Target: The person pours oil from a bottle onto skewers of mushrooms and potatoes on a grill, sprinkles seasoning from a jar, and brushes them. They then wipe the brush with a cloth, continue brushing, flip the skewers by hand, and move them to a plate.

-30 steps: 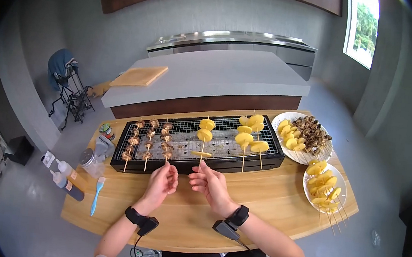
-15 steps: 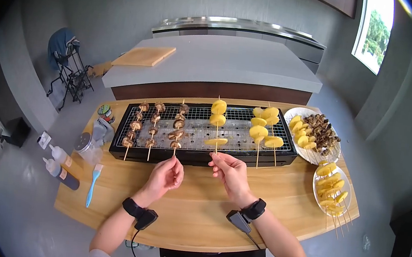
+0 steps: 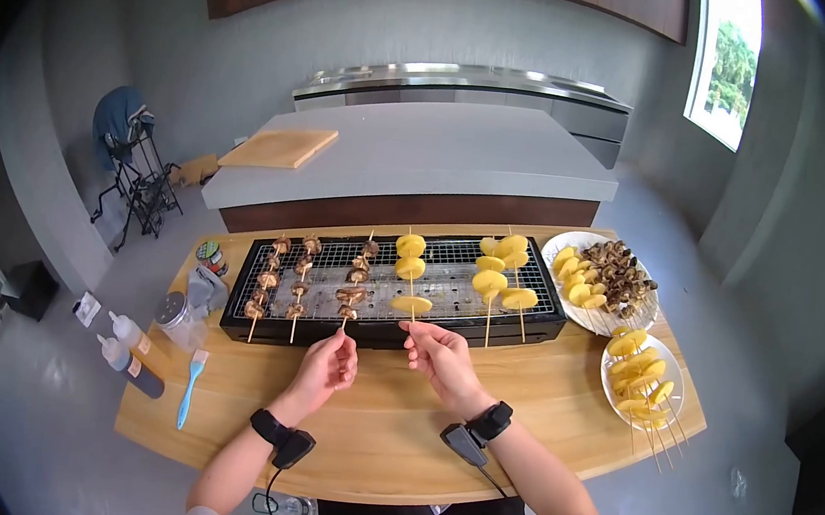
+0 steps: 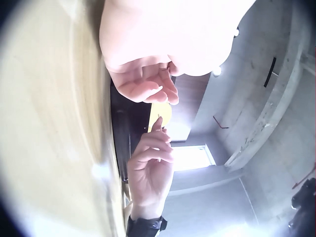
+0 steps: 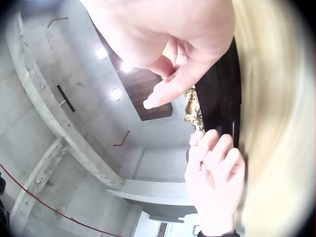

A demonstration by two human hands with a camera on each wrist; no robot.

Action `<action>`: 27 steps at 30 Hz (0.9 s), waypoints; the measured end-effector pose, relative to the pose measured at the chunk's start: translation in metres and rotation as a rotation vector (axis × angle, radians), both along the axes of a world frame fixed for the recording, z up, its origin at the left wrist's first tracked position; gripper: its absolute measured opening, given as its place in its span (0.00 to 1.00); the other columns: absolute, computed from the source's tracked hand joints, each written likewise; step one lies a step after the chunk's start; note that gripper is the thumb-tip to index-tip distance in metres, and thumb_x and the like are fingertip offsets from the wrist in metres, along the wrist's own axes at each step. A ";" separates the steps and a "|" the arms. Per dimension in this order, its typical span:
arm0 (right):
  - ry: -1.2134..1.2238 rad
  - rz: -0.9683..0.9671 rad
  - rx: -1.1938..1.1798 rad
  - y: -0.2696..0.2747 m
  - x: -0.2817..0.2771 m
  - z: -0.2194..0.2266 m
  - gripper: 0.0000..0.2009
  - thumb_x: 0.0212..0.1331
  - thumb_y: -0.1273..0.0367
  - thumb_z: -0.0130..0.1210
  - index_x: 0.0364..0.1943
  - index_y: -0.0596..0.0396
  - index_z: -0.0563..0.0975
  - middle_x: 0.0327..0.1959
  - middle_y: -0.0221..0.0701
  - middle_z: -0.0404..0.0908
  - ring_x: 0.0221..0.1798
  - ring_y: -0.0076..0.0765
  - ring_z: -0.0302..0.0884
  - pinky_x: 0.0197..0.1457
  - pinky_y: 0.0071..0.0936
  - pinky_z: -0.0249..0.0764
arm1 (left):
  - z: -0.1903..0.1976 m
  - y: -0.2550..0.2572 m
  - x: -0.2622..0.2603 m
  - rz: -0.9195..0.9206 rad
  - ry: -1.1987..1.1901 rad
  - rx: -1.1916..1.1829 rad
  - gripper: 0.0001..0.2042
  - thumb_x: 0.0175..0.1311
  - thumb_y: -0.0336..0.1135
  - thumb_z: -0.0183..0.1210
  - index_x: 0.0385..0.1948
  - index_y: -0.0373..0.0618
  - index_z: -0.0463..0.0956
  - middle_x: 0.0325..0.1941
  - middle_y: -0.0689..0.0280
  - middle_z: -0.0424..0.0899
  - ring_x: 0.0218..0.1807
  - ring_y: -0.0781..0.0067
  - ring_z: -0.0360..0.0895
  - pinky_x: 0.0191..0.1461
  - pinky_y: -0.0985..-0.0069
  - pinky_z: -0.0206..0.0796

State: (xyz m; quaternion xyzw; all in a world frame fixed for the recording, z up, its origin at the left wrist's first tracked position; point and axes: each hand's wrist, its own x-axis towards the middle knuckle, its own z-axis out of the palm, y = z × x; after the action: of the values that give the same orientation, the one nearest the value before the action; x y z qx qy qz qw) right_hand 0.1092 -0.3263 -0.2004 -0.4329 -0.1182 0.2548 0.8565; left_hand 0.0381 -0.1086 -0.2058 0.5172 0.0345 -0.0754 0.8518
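My left hand (image 3: 329,364) pinches the stick end of a mushroom skewer (image 3: 352,295), third from the left on the black grill (image 3: 379,337). That skewer leans, its far end tipped to the right. To its right, a potato-slice skewer (image 3: 410,268) has its near stick end between the thumb and finger of my right hand (image 3: 446,367). Both skewers lie over the wire grate. In the right wrist view, browned mushroom (image 5: 192,106) shows just beyond the left fingers. A yellow slice (image 4: 160,112) appears between the hands in the left wrist view.
Two more mushroom skewers (image 3: 267,280) lie left on the grate, two potato skewers (image 3: 490,284) right. Plates of mushrooms (image 3: 619,279) and potato skewers (image 3: 638,370) stand at the right. Squeeze bottles (image 3: 131,367), a blue brush (image 3: 190,390) and a jar (image 3: 175,315) stand left.
The third mushroom skewer has shifted right, its far end swinging away from its left neighbour. The held potato skewer's near end moved slightly right, and its lowest slice shows more of its face.
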 end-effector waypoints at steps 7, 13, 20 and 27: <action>0.022 0.053 0.055 0.000 -0.001 0.003 0.15 0.71 0.68 0.48 0.53 0.65 0.74 0.29 0.22 0.76 0.28 0.15 0.71 0.33 0.13 0.72 | 0.003 -0.003 0.006 0.020 -0.081 -0.041 0.17 0.76 0.48 0.42 0.30 0.47 0.68 0.21 0.70 0.70 0.21 0.81 0.66 0.21 0.83 0.54; 0.034 0.083 0.036 -0.002 0.000 0.003 0.14 0.70 0.68 0.50 0.53 0.63 0.75 0.30 0.24 0.78 0.28 0.14 0.72 0.30 0.12 0.72 | -0.005 0.009 0.008 -0.071 -0.047 -0.076 0.18 0.76 0.49 0.42 0.29 0.47 0.68 0.21 0.70 0.70 0.21 0.80 0.67 0.21 0.82 0.55; -0.004 0.051 -0.030 0.004 -0.004 0.001 0.15 0.69 0.66 0.53 0.52 0.63 0.75 0.33 0.27 0.82 0.29 0.15 0.76 0.34 0.11 0.76 | -0.002 0.001 0.003 -0.067 0.003 -0.019 0.17 0.75 0.49 0.44 0.31 0.47 0.69 0.21 0.72 0.69 0.21 0.80 0.67 0.21 0.82 0.56; 0.131 0.080 -0.199 -0.006 -0.021 0.022 0.18 0.69 0.60 0.52 0.49 0.63 0.76 0.34 0.32 0.83 0.30 0.19 0.79 0.36 0.14 0.79 | -0.010 0.002 0.005 -0.097 -0.036 -0.103 0.16 0.76 0.49 0.44 0.32 0.48 0.69 0.21 0.71 0.69 0.20 0.79 0.67 0.21 0.82 0.56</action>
State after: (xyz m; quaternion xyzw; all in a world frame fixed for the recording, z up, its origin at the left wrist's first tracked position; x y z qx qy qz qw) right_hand 0.0882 -0.3321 -0.1782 -0.4932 -0.0531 0.3269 0.8044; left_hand 0.0430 -0.1062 -0.2158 0.4751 -0.0099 -0.1087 0.8732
